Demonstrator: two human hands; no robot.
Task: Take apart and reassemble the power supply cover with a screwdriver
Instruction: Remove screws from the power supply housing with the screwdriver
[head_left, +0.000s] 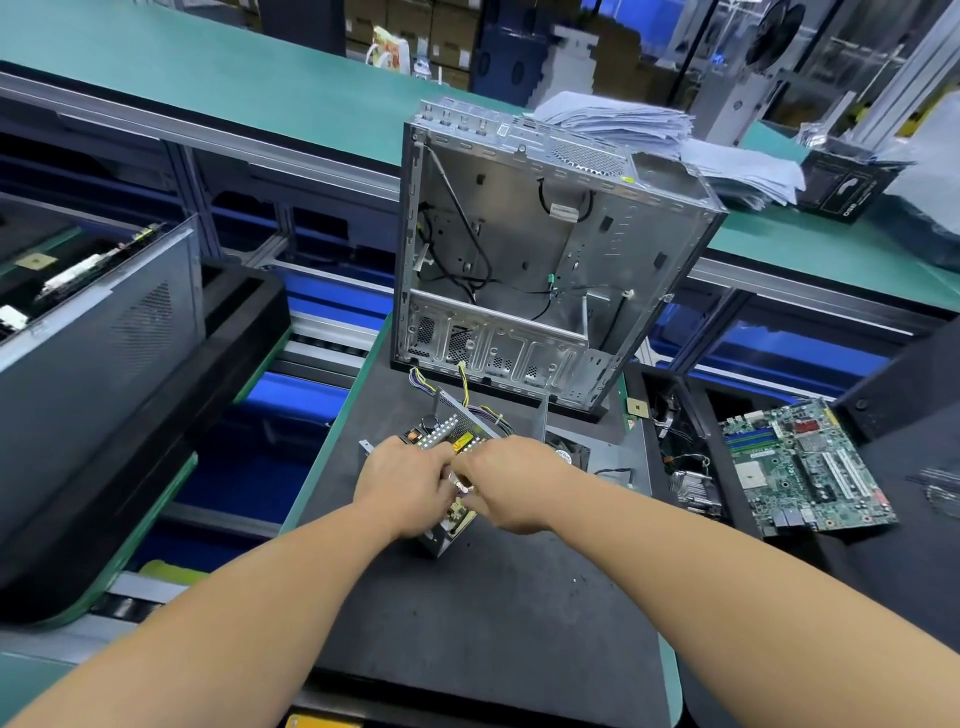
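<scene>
Both hands, left hand (402, 480) and right hand (511, 486), meet over the open power supply (447, 441) (cover seemingly off); finger grip unclear; next, probably seating the cover.

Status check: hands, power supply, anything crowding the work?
Left hand and right hand together over open grey metal power supply; grips unclear. Board exposed. Bare steel computer case close behind, black fan right.

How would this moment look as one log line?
step: working on open power supply | left hand: on unit | right hand: on unit | screwdriver: not seen | computer case: upright behind | motherboard: right
</scene>
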